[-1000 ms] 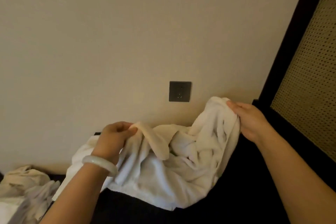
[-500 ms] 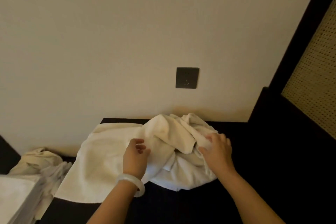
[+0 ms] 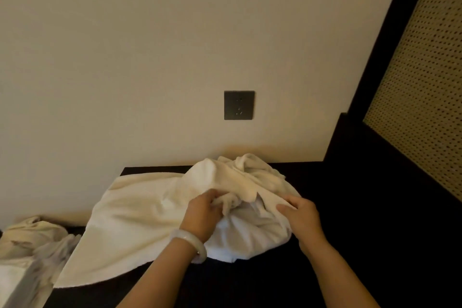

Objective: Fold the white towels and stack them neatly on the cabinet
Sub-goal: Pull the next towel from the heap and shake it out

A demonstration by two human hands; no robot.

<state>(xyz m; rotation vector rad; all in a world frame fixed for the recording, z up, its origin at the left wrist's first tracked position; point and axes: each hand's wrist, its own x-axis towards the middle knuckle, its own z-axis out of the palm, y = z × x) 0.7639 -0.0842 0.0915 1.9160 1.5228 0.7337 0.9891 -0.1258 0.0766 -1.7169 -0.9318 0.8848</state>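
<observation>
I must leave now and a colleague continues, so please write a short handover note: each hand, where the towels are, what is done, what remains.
Left hand: grips a bunched fold of the white towel.
Right hand: fingers pinch the same towel's right side.
The towel lies on the dark cabinet, left part spread, right part crumpled.
More crumpled towels lie at far left.
Done: no finished fold visible here. Left: fold this towel, then the others, stack them.
</observation>
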